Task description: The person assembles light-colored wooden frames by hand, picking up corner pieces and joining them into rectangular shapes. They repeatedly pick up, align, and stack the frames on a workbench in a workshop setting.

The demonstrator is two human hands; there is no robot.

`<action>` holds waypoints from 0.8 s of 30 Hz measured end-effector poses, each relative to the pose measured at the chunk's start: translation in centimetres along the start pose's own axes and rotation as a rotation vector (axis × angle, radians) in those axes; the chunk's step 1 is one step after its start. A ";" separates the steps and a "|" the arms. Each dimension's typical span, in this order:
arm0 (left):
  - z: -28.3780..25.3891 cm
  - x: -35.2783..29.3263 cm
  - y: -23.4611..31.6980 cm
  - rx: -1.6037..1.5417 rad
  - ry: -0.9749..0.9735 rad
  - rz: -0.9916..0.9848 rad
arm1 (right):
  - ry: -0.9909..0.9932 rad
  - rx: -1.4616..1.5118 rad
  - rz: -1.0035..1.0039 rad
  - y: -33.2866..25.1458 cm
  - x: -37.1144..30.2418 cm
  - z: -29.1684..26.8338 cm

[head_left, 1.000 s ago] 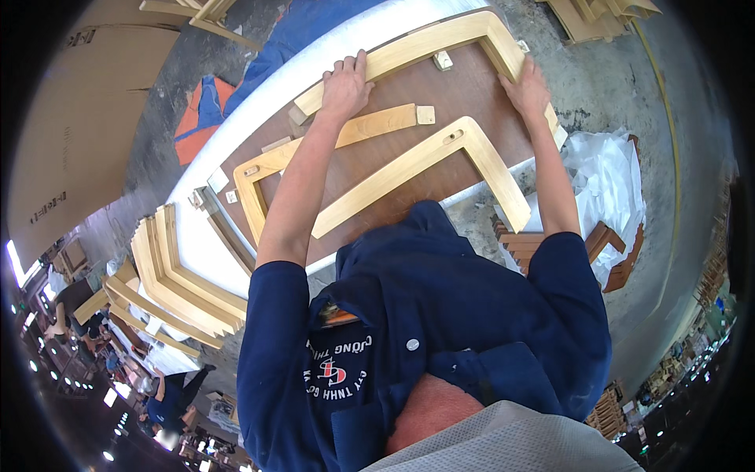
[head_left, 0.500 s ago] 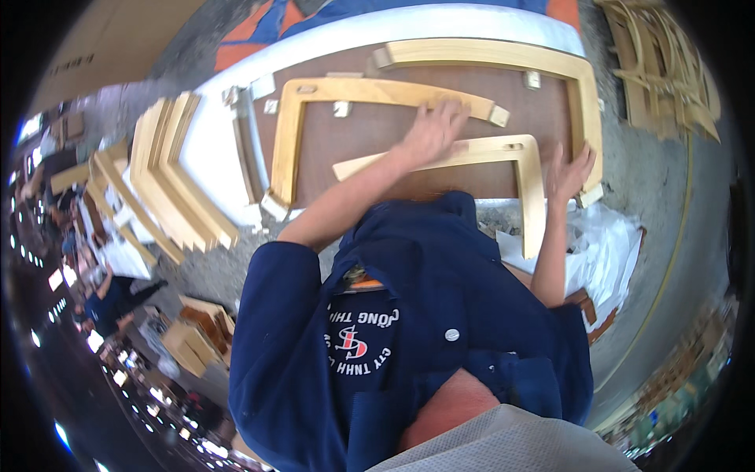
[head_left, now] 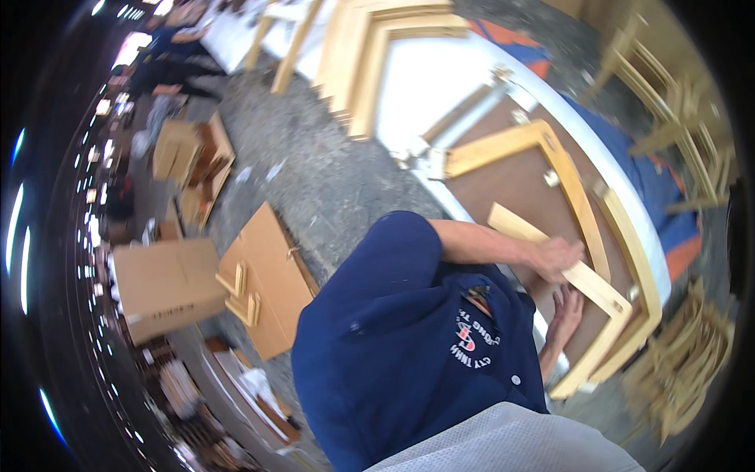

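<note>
White lettering (head_left: 489, 324) around red emblem (head_left: 465, 337) on navy shirt (head_left: 393, 346); dark print (head_left: 171, 312) on cardboard box (head_left: 169, 275), illegible

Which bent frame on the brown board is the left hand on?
The pale frame nearest the worker's body; the amber frame and outer frame lie beyond.

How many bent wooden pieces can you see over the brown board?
3: the near piece, under the left hand; the upper piece, higher in the picture; the rightmost piece. No others seem hidden.

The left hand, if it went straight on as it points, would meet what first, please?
The left hand would probably first meet the darker wooden piece, just past the pale wooden piece it lies across; depth is unclear, so it might pass above.
</note>
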State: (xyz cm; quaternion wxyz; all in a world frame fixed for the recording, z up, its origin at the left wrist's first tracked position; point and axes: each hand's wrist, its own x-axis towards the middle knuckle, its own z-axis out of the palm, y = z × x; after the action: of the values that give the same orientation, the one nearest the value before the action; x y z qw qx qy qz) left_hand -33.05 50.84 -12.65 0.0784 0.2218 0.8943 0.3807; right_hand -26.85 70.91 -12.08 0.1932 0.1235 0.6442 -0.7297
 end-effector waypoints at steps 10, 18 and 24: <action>-8.9 -2.2 2.8 -0.676 0.363 -0.084 | -0.529 0.466 -0.364 -11.5 7.2 10.3; -13.9 -6.1 4.5 0.174 0.736 0.124 | -0.126 -0.546 -0.540 -14.9 16.0 9.0; -18.6 -11.8 -2.0 0.605 0.689 -0.328 | -0.169 -1.255 -0.503 -11.6 16.9 10.0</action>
State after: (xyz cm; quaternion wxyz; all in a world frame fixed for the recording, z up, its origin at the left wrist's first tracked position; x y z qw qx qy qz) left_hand -29.01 32.24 -1.39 -0.2312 -0.0482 0.9619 0.1377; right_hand -46.40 60.03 -7.54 0.1024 -0.2229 0.9373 -0.2475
